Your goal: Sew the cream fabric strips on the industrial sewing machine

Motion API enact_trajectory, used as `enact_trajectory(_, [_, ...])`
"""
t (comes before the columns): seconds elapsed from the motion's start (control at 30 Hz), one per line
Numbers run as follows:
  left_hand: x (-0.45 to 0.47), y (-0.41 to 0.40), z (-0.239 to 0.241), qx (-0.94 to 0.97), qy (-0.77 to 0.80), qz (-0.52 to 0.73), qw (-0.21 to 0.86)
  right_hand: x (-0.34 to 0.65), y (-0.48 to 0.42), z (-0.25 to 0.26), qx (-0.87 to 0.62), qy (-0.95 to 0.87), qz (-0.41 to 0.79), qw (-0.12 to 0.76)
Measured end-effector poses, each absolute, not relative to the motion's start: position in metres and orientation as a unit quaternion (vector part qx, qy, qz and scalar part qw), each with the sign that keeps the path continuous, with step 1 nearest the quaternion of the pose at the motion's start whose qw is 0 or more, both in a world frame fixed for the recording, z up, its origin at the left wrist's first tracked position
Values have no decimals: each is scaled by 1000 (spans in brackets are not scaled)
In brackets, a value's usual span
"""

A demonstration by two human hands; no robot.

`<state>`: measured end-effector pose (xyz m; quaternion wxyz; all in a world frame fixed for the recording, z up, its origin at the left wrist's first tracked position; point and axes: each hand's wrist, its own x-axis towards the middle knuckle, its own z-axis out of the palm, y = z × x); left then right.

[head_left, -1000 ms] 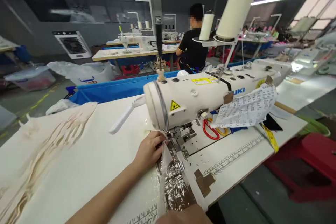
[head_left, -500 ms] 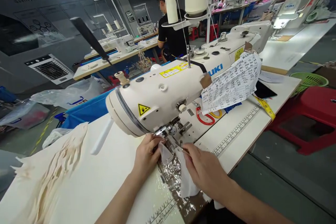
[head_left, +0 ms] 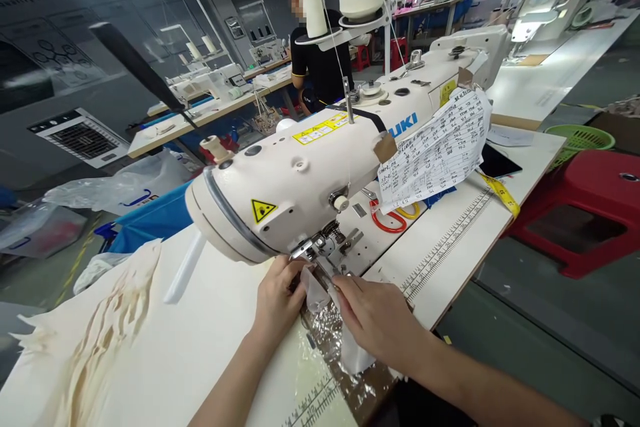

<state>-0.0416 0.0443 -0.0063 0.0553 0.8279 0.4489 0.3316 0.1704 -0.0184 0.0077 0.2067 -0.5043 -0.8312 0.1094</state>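
Head view, item one: we log our left hand (head_left: 277, 300) and right hand (head_left: 373, 317), each grip pinched on a small white fabric piece (head_left: 320, 293) lying on the desk (head_left: 200, 320) under the presser foot of the sewing machine (head_left: 310, 173). Also entered: cream fabric strips (head_left: 100, 340) at far left, red-handled scissors (head_left: 387, 221) and a printed paper sheet (head_left: 435, 150) beside the machine.

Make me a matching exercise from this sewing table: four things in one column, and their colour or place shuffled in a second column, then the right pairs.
Things:
1. stool
2. measuring tape
3. paper sheet
4. basket

Colour or place:
A. green, beyond the table's far corner
B. red, on the floor to the right of the table
C. covered in printed figures, taped to the sewing machine
D. yellow, draped over the table edge

Pairs: 1-B, 2-D, 3-C, 4-A
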Motion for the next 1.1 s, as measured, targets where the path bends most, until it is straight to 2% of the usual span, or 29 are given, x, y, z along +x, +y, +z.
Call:
enact_trajectory(0.27, [-40, 45, -5, 817, 485, 305, 63, 169, -19, 14, -504, -849, 93, 127])
enact_trajectory(0.6, [-39, 48, 0, 787, 499, 342, 117, 171, -19, 12, -511, -835, 112, 172])
enact_trajectory(0.73, [-40, 46, 2, 806, 480, 337, 73, 170, -19, 13, -518, -833, 117, 157])
enact_trajectory(0.9, [-37, 45, 3, 859, 398, 319, -41, 167, -16, 15, -509, -847, 100, 116])
enact_trajectory(1.0, [-36, 44, 9, 885, 353, 298, -58, 168, -18, 15, -514, -842, 84, 139])
enact_trajectory(1.1, [-41, 44, 19, 906, 330, 264, -11, 176, -33, 12, -519, -819, 111, 217])
